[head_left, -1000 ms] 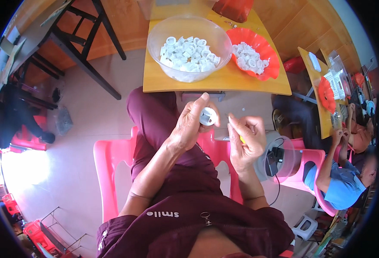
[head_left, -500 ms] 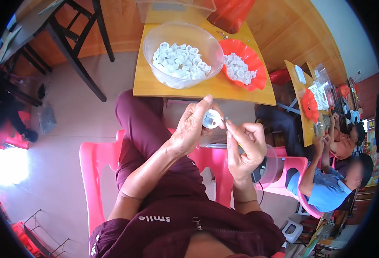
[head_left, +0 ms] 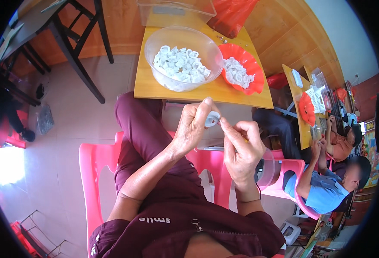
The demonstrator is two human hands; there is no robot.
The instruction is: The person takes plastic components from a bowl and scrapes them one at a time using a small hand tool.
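Below yellow worktop with clear bowl, left hand grip clamped on white ring; right hand fingers pinched together beside it.

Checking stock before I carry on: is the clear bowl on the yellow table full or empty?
Partly full: the clear bowl holds a heap of white rings over its bottom, well below the rim.

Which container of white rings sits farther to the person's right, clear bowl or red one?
The red bowl, shallow with a scalloped rim; the bigger clear bowl sits left of it.
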